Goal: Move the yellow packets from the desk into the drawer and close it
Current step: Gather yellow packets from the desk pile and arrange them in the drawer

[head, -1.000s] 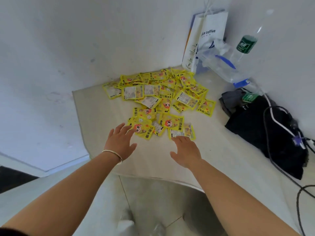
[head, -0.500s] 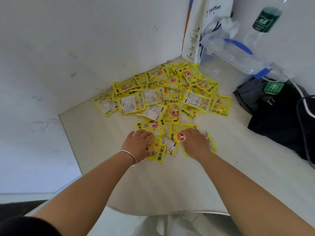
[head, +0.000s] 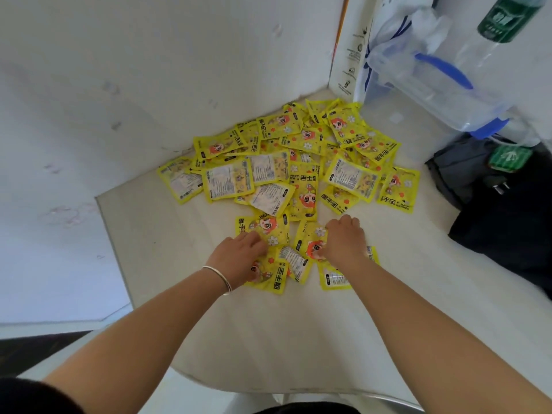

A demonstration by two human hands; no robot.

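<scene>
A heap of several yellow packets point(head: 301, 162) with cartoon prints lies on the pale desk point(head: 268, 330), spreading from the back corner toward me. My left hand point(head: 239, 258), with a silver bracelet on the wrist, rests fingers curled on the nearest packets point(head: 274, 277) at the heap's front edge. My right hand point(head: 343, 242) lies beside it, fingers curled over another front packet point(head: 312, 240). Both hands press on packets that still lie flat on the desk. No drawer is in view.
A white paper bag point(head: 352, 49) stands in the back corner. A clear plastic bottle point(head: 442, 85) with a blue handle and cap leans at the right, with a green-labelled bottle point(head: 504, 19) behind. A black bag point(head: 507, 216) with a plug lies at the right. White walls bound the left and back.
Both hands reached forward from above the desk's front and came down on the nearest packets, fingers curling over them. The view moved closer to the desk.
</scene>
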